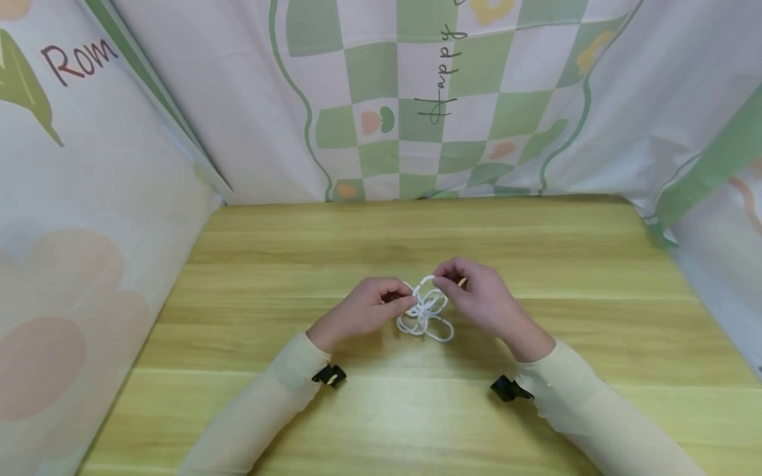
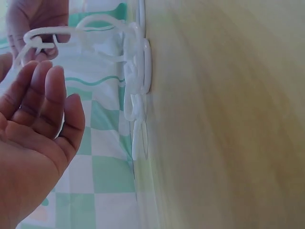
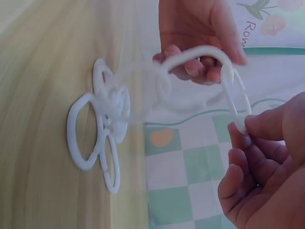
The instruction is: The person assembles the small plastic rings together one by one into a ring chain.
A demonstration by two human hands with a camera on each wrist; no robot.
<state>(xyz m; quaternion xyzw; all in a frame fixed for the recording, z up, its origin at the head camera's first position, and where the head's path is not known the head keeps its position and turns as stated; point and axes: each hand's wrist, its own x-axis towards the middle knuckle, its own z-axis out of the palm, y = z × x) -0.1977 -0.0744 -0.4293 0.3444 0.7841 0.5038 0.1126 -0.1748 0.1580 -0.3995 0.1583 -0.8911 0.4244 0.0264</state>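
White plastic chain links (image 1: 441, 340), oval rings hooked into one another, are bunched on the table between both hands. Part of the chain is lifted off the tabletop; in the right wrist view other links (image 3: 71, 129) still lie on the wood. The right hand (image 1: 485, 297) pinches the end of one raised link (image 3: 228, 90) between thumb and forefinger. From the other side, the left hand (image 1: 369, 305) holds the raised part of the chain with thumb and curled fingers. Its exact contact is partly hidden behind its own fingers in the left wrist view.
A wood-grain table (image 1: 411, 423) lies under the hands. White and green patterned cloth (image 1: 417, 79) hangs at the back, with more cloth along both sides. Black straps or mounts (image 1: 329, 376) sit at each wrist over the cream sleeves.
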